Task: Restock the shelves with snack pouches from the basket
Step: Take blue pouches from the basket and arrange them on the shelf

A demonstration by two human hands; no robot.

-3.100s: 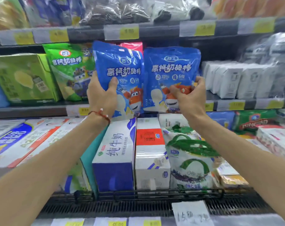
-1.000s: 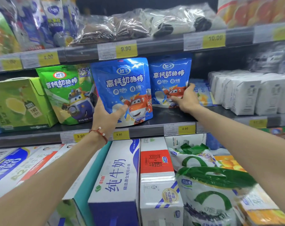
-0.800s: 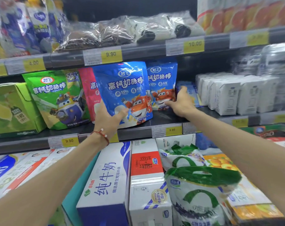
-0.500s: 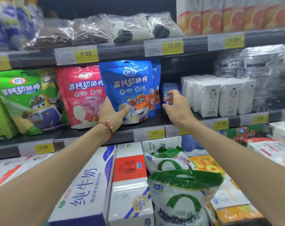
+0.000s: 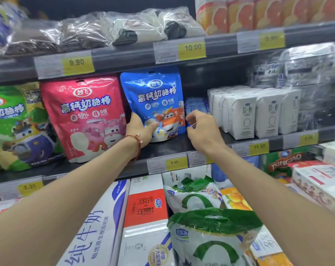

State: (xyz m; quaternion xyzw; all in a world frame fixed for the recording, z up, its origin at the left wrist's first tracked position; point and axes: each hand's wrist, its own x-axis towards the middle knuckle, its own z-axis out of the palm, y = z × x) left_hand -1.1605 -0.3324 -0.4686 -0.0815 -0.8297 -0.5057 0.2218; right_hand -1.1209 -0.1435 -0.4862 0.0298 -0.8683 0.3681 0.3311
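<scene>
Blue pouch (image 5: 153, 100) is up on the shelf (image 5: 174, 147), left hand (image 5: 139, 129) grasping its corner, right hand (image 5: 201, 131) grip unclear; basket unseen.

A grocery shop aisle: stacked metal shelves (image 5: 162, 148) carry yellow price tags (image 5: 76, 62) reading 9.90 and 10.00 on their front rails. Packaged goods stand facing outward in rows: a red pouch (image 5: 86, 104), a blue pouch (image 5: 155, 93), white cartons (image 5: 245, 116) and, below, boxed milk (image 5: 93, 227).
</scene>
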